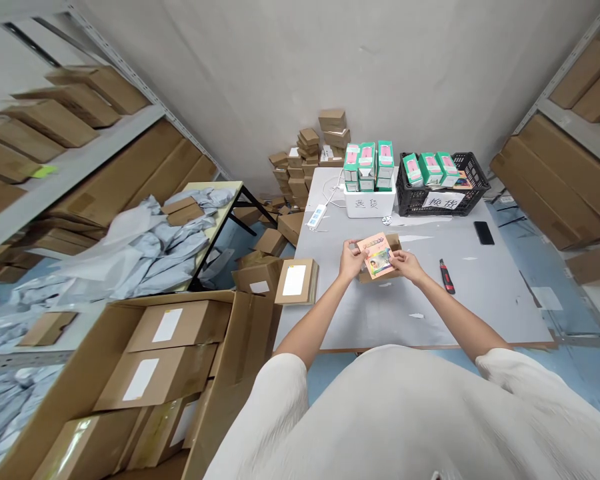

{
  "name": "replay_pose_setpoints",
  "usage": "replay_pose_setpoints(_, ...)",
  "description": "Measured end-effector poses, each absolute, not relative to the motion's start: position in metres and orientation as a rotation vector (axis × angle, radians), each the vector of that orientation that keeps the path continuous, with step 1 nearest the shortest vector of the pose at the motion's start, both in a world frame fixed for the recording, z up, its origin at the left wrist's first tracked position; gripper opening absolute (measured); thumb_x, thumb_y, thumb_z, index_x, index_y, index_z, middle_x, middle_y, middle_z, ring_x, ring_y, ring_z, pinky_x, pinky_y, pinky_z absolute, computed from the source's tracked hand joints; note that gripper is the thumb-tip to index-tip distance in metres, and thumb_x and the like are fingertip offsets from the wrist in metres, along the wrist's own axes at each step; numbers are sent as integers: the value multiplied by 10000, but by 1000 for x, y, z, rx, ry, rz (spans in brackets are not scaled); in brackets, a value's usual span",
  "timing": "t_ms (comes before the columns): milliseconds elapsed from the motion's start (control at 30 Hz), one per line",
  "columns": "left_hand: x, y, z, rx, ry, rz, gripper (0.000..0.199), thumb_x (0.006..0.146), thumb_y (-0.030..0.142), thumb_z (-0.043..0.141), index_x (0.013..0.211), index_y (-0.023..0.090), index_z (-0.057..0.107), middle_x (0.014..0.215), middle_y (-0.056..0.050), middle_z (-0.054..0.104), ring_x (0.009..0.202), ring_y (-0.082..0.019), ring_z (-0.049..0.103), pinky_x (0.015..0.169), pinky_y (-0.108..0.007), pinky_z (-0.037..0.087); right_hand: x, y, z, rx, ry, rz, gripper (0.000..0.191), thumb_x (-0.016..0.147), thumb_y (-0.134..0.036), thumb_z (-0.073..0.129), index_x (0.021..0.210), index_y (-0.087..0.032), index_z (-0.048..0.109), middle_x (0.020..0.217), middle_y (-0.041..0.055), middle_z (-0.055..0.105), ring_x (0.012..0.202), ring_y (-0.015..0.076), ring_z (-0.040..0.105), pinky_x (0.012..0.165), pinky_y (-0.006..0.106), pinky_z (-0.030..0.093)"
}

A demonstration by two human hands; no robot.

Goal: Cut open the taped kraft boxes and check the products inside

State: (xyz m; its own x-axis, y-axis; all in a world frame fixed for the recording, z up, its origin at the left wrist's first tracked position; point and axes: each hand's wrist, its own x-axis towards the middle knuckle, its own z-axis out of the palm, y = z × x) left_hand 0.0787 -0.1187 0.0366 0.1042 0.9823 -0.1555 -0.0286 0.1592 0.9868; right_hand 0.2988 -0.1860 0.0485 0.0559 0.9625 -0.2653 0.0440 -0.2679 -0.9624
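Between my hands is a thin pink-orange booklet (379, 257) with a coloured picture on its cover. My left hand (351, 260) pinches its left edge, and my right hand (406, 264) grips it at the right. Behind and partly under the booklet sits a small brown cardboard box (393, 242) on the grey table (360, 327); the booklet hides most of it. A red and black box cutter (447, 276) lies to the right of my right hand. To the left, at the table's edge, rests a closed cardboard box (297, 281) with a white label.
At the back stand a white bin (370, 205) and a black crate (433, 203), both holding green boxes. A phone (483, 233) lies right, a power strip (317, 217) left. A large carton (245, 333) of labelled boxes stands at the lower left. Shelves (130, 140) flank the table.
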Motion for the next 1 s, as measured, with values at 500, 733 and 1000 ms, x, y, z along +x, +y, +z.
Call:
replay_pose_setpoints(500, 107, -141, 47, 1201, 1213, 1007, 318, 913, 471, 859, 1039, 204, 739, 1151, -123, 778, 1146, -282, 747, 1075, -453, 574, 277, -188, 58, -1558, -1462, 672, 285, 991, -500, 594, 1074, -256, 715, 981, 72, 794, 902, 268, 714, 840, 390, 568)
replay_pose_setpoints(733, 112, -141, 51, 951, 1003, 1102, 474, 797, 611, 916, 940, 183, 770, 917, -67, 818, 930, -253, 796, 909, -399, 653, 267, -197, 62, -1550, -2035, 283, 306, 1095, -352, 529, 1264, -237, 757, 1140, 140, 811, 1028, 315, 675, 933, 429, 483)
replay_pose_setpoints(1000, 96, -135, 46, 889, 1060, 1074, 496, 809, 622, 892, 1021, 189, 772, 984, -90, 832, 948, -280, 796, 843, -405, 652, 285, -179, 55, -1613, -1619, 489, 430, 1025, -502, 564, 1316, -231, 728, 1355, 151, 755, 1197, 340, 663, 1046, 509, 517)
